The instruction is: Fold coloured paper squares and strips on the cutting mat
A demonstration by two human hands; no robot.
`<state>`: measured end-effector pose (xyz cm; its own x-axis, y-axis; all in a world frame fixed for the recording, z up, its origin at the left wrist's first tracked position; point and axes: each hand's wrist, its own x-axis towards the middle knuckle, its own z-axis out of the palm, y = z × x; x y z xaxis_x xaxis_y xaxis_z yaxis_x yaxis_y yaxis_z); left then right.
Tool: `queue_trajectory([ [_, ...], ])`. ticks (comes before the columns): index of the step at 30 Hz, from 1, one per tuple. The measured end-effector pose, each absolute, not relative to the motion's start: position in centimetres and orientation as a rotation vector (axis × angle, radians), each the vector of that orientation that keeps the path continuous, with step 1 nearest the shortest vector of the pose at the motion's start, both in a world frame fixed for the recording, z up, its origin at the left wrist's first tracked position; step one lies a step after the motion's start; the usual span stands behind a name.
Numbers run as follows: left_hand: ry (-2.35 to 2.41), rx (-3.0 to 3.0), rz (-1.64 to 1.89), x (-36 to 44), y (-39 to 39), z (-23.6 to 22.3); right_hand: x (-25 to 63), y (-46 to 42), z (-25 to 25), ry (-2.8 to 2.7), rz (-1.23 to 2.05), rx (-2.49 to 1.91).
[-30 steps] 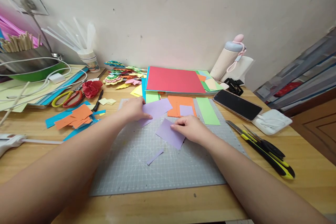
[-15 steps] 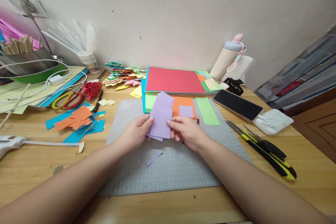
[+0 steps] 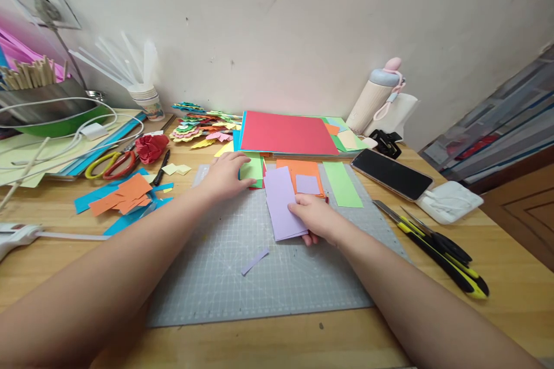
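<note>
My right hand (image 3: 315, 216) pinches a small stack of purple paper (image 3: 280, 204) by its right edge, thumb on top and fingers beneath, over the grey cutting mat (image 3: 208, 294). Fingers apart, my left hand (image 3: 225, 176) hovers by the light green paper (image 3: 251, 168) at the mat's far edge; whether it touches that sheet I cannot tell. A thin purple strip (image 3: 255, 262) lies nearer to me on the mat. Beyond the held stack are orange paper (image 3: 288, 167) with a small purple square (image 3: 307, 184) on it and a green strip (image 3: 343, 184).
Red paper (image 3: 285, 132) tops a pile by the wall. On the right lie a phone (image 3: 392, 172), a white case (image 3: 450, 202), a utility knife (image 3: 437, 253) and black-handled scissors (image 3: 445, 244). Leftward are scissors (image 3: 115, 162), orange scraps (image 3: 125, 193) and a glue gun (image 3: 19, 233).
Both hands came together on the purple papers, which are now stacked in my right hand. My left hand has let go and moved away to the far left, beside the green paper.
</note>
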<state>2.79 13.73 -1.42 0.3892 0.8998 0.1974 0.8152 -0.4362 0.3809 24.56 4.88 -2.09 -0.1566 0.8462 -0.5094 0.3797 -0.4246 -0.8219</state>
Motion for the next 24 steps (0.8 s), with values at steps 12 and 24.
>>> queue_trajectory([
  [12,1.632,2.632,0.448,2.8,15.5,-1.7,24.6,4.9,-1.4,-1.253,1.737,-1.662],
  [24,1.782,2.784,0.774,-0.5,10.1,2.3,20.4,9.4,-1.3,-1.098,1.634,-1.61],
])
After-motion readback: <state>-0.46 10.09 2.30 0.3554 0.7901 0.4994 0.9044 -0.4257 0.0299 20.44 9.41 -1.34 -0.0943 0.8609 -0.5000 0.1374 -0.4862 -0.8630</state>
